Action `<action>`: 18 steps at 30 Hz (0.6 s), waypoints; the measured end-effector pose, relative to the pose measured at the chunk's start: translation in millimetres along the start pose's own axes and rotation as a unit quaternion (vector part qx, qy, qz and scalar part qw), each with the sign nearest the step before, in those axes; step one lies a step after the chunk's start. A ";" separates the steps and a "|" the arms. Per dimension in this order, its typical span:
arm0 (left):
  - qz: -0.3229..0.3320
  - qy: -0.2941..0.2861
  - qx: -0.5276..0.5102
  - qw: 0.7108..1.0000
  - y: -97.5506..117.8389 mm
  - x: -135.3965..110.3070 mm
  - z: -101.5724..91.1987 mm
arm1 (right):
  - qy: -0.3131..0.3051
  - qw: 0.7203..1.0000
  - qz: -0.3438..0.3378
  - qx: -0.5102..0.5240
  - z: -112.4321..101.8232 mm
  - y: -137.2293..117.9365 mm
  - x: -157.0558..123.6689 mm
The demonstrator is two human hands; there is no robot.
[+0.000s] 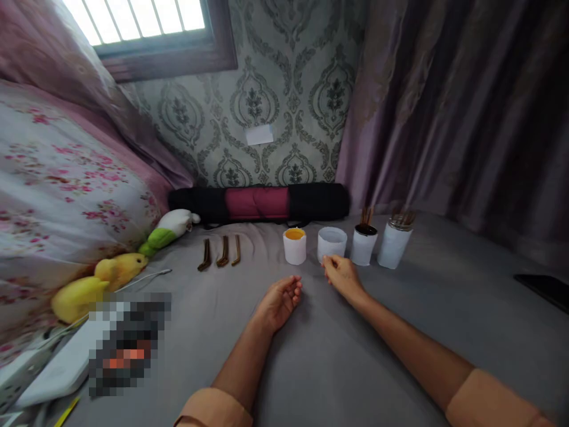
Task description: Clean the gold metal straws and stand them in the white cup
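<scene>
One wide white cup point(333, 247) just beyond pinched right hand point(342, 274), rightward of half-open left hand point(280, 301).

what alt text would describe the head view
A person's bare right hand is before a wide white cylindrical container, the bare left hand half curled nearby. Three narrower white containers and three bent brown pieces sit on grey fabric.

head view | text, labels: none readable | numbers, signs (likewise): none

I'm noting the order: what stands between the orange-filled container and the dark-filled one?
The head view shows a wide white container, partly hidden by the right hand, between the orange-filled container and the dark-filled container.
</scene>
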State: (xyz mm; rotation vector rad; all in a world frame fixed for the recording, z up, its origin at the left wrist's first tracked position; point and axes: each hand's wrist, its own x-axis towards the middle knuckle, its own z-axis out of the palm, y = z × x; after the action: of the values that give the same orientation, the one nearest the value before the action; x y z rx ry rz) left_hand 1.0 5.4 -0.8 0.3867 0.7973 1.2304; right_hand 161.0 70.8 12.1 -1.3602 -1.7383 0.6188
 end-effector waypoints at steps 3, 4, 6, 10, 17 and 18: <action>0.007 0.004 0.002 1.000 1.6 0.1 0.8 | -0.014 1.000 -0.009 -0.015 13.6 5.0 -6.9; 0.012 0.005 0.005 1.000 2.7 0.3 0.3 | -0.016 1.000 -0.007 -0.023 16.0 6.2 -8.6; 0.027 0.014 0.014 0.999 5.6 1.3 -1.7 | -0.015 0.999 0.000 -0.042 18.8 8.5 -10.9; 0.085 0.054 0.036 0.994 12.3 5.6 -8.1 | -0.012 0.997 -0.009 -0.081 20.4 11.5 -13.5; 0.173 0.158 0.185 0.954 26.6 23.3 -20.9 | -0.005 0.993 -0.044 -0.106 21.1 10.8 -18.8; 0.178 0.169 0.205 0.947 30.6 25.8 -23.4 | -0.005 0.993 -0.047 -0.104 21.0 10.9 -19.1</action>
State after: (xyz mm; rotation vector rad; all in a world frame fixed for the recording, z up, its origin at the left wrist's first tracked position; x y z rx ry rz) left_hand -33.9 35.8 -4.9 0.6914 1.3319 1.4897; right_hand 150.8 58.1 -13.6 -1.4071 -1.9046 0.4015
